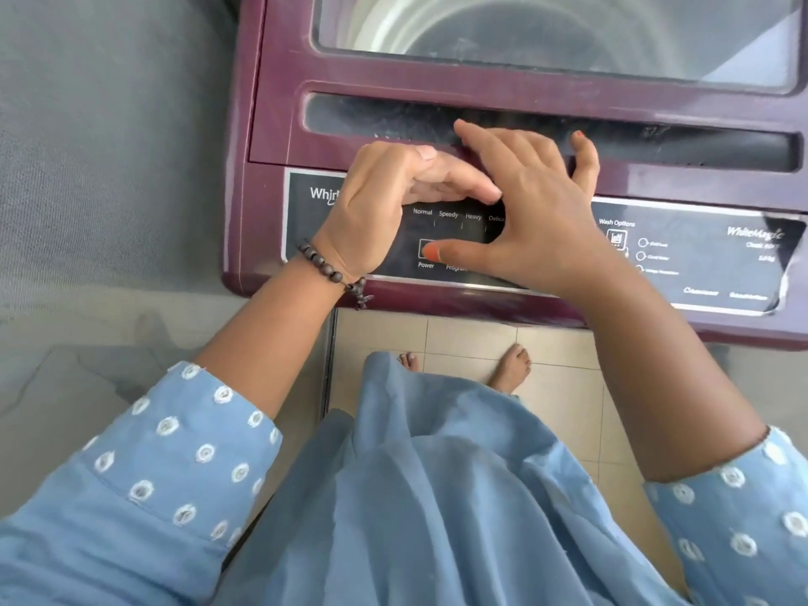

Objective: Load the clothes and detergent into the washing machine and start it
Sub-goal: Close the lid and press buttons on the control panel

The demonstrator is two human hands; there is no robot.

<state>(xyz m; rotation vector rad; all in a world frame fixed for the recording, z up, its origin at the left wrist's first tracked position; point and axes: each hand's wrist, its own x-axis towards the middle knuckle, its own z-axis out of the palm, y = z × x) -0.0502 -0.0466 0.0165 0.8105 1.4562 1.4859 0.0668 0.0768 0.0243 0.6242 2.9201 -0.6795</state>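
**Thumb on the power key at a maroon top-loader**

Head camera, looking down: a person in a blue dotted tunic stands barefoot on pale floor tiles [472,338] before a maroon washing machine [280,102], its glass lid [546,32] shut and the steel drum dimly visible beneath. Whether clothes lie inside cannot be told through the glare. The right hand [538,220] is spread wide over the dark control panel [699,260]: its thumb, nail painted orange, reaches left and rests on the Power button [425,249], while the fingers fan up across the lid's recessed handle slot [371,115]. The left hand [384,199], a beaded bracelet [332,273] at the wrist, hovers flat over the panel's left end with fingers straight and together, pointing right, their tips just beside the right hand; it holds nothing. Programme labels reading Normal, Speedy and Heavy show between the two hands. A grey surface [109,146] lies left of the machine.
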